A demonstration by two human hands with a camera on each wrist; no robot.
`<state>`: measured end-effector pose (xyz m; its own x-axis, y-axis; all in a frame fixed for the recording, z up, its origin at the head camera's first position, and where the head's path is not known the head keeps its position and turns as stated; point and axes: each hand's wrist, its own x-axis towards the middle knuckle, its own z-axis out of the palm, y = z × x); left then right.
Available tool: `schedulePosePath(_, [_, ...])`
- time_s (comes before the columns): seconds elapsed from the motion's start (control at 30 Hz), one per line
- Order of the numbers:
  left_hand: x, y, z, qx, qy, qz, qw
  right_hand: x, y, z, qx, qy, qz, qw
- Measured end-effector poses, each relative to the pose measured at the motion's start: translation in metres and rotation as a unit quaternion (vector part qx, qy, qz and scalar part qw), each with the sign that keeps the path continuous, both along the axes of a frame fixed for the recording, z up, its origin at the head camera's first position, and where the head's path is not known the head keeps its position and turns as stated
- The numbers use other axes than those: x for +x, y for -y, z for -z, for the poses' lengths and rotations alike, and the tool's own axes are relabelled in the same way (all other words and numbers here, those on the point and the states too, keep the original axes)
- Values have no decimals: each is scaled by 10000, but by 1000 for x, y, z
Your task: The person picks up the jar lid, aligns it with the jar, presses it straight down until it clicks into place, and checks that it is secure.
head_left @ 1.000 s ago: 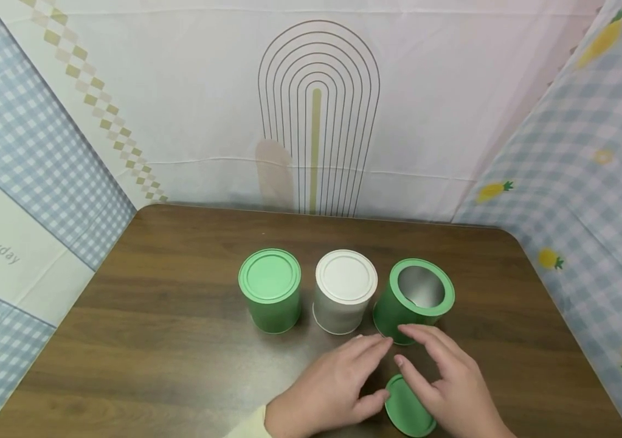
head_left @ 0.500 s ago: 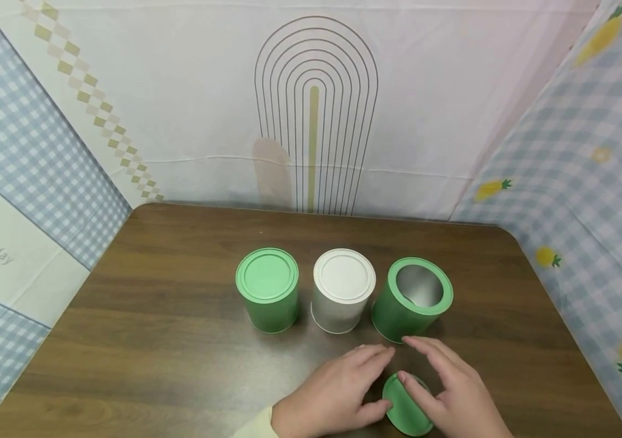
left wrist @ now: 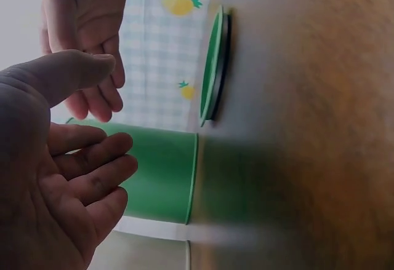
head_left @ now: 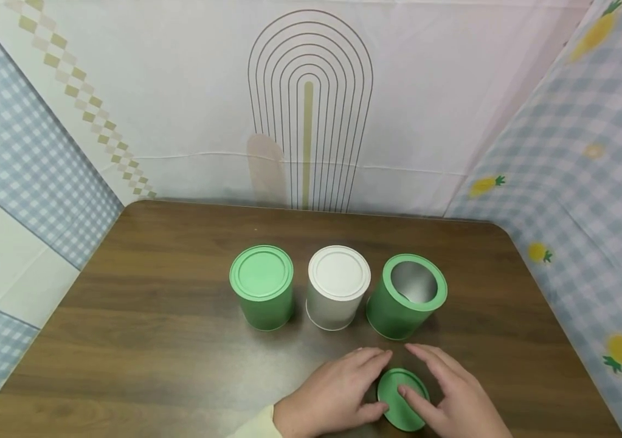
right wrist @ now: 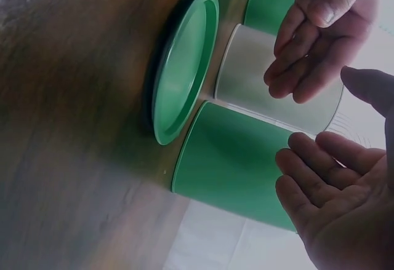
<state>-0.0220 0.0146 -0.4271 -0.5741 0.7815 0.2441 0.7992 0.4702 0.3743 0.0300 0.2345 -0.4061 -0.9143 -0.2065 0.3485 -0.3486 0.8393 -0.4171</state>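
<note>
A round green lid (head_left: 398,409) lies on the table in front of an uncovered green can (head_left: 398,319), whose bare metal inside shows. My left hand (head_left: 338,389) hovers at the lid's left, fingers relaxed and holding nothing. Over the lid's right side is my right hand (head_left: 455,395), its thumb overlapping the lid in the head view. Both wrist views show the hands above the lid (left wrist: 215,67), apart from it, palms facing each other. In the right wrist view the lid (right wrist: 188,67) lies flat with a dark ring beneath its rim.
Left of the uncovered can stand a white can (head_left: 338,286) and another green can (head_left: 264,286), both with lids on. They form a row across the brown wooden table (head_left: 152,340). A patterned cloth (head_left: 196,91) hangs behind the table, and checked cloth (head_left: 579,201) at the sides.
Both hands have drawn back slightly from the uncovered can toward the lid, still empty. The whole head view has shifted a little; the cans stand as before.
</note>
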Motion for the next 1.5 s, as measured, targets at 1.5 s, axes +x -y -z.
schedulePosePath(1.5, [1, -6, 23, -735, 154, 301, 9967, 0, -44, 49, 659, 1562, -1458, 9747])
